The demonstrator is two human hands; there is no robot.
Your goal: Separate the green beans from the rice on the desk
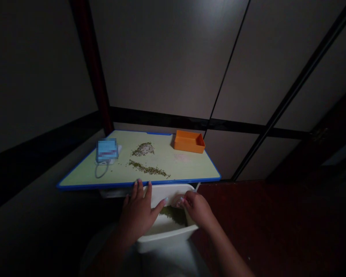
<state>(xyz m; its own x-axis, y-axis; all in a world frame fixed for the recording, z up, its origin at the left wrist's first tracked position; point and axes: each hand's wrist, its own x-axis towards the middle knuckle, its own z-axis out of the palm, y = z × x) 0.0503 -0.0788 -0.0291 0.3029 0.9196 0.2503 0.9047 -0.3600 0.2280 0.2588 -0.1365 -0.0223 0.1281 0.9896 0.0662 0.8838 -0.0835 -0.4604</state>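
My left hand [138, 211] has its fingers spread, their tips at the blue front edge of the table and the thumb over a white bin [167, 235]. Inside the bin lies a heap of small green beans or seeds [174, 214]. My right hand [198, 207] reaches over the bin's right side, fingers pinched on a small see-through piece [177, 201], perhaps a cup or bag; its exact kind is unclear. On the table [83, 175], a strip of green beans [150, 168] runs near the front. Behind it sits a mixed pile of pale and green grains [144, 149].
An orange open box [188, 142] stands at the table's back right. At the left is a device with a blurred screen [107, 150] and a looped grey cable [101, 171]. Tall wall panels [167, 57] rise behind; dark red floor [248, 215] lies right.
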